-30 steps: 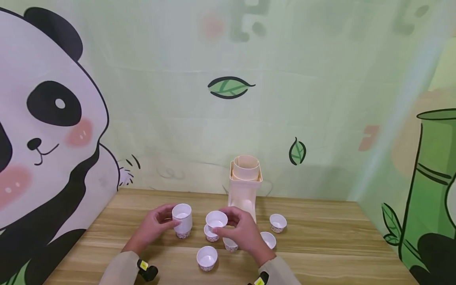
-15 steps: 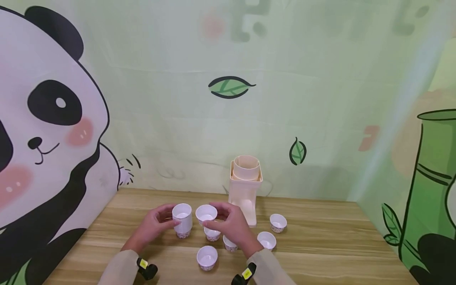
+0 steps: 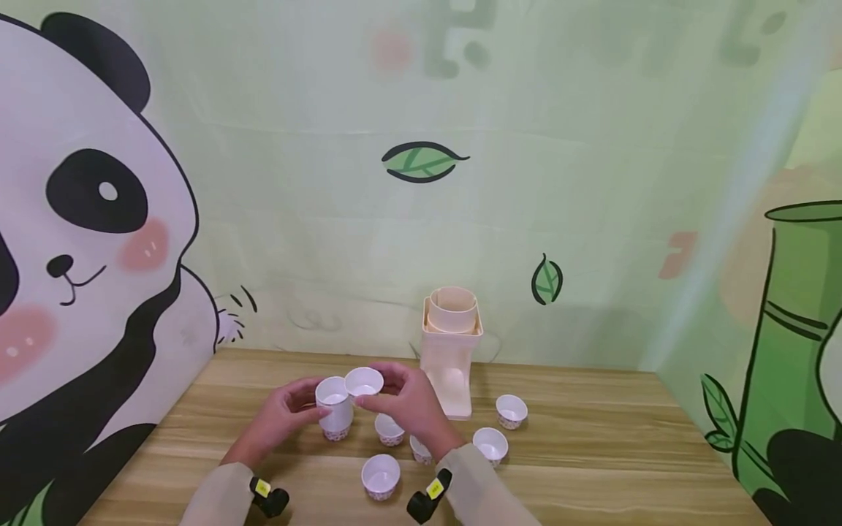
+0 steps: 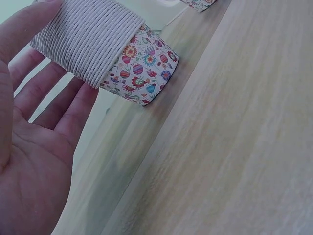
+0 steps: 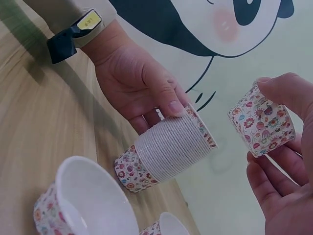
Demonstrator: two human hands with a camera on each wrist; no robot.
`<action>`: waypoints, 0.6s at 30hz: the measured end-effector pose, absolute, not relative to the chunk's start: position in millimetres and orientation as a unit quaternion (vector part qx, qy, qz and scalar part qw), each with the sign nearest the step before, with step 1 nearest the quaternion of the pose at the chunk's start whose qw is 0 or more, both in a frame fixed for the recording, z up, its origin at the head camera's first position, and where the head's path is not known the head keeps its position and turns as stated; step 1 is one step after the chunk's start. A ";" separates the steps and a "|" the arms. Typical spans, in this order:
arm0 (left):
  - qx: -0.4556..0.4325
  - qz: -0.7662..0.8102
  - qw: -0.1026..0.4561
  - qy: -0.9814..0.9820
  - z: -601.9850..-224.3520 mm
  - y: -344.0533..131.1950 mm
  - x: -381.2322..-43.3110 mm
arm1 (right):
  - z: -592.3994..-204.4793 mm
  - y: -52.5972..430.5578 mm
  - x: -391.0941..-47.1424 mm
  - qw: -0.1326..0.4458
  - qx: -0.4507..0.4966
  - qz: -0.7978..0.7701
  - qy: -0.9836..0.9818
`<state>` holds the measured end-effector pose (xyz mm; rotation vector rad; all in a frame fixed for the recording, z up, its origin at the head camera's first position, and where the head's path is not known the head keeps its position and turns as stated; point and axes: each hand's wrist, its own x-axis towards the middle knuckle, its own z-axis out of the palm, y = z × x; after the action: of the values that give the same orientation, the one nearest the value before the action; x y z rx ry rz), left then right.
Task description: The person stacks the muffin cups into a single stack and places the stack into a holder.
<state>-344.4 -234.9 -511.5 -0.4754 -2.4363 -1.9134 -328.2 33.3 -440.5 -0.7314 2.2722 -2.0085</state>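
A tall stack of nested paper cups [image 3: 335, 413] with a colourful flower print stands on the table, its many white rims showing as ridges in the left wrist view. My left hand [image 3: 292, 404] holds this stack, thumb on the near side and fingers round the back. My right hand [image 3: 408, 402] pinches a single paper cup [image 5: 261, 120] between thumb and fingers. That cup is raised beside the top of the stack and overlaps its rim in the head view. In the right wrist view, a gap shows between cup and stack.
Several loose paper cups stand upright around: one in front [image 3: 381, 476], one behind the right hand [image 3: 389, 429], one at right [image 3: 490, 446] and another farther right [image 3: 511, 411]. A pale pink dispenser-like holder [image 3: 452, 358] stands at the back, before the printed wall.
My right hand has carried its cup leftward and slightly up, from above the loose cups to the top of the stack. The left hand stays on the stack.
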 end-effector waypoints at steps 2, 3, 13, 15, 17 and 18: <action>-0.154 -0.613 0.004 -0.775 -512.0 -235.5 -344.3 | -439.7 31.3 -330.7 0.008 -0.235 -0.642 0.730; -0.154 -0.613 0.004 -0.775 -512.3 -235.8 -344.2 | -439.2 30.4 -331.6 0.004 -0.237 -0.642 0.729; -0.159 -0.615 0.006 -0.772 -514.0 -235.7 -344.6 | -440.0 21.8 -338.7 0.010 -0.232 -0.649 0.725; -0.158 -0.615 0.009 -0.772 -513.9 -235.4 -344.9 | -440.0 19.8 -339.8 0.009 -0.233 -0.650 0.724; -0.158 -0.615 0.011 -0.773 -513.7 -235.0 -345.1 | -439.9 17.8 -341.0 0.009 -0.233 -0.651 0.723; -0.157 -0.616 0.011 -0.772 -513.6 -234.8 -345.0 | -439.6 16.9 -341.2 0.009 -0.231 -0.652 0.722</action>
<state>-345.0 -234.8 -513.6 -0.4889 -2.4085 -1.9198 -341.2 16.9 -439.6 -0.7221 2.2561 -2.0369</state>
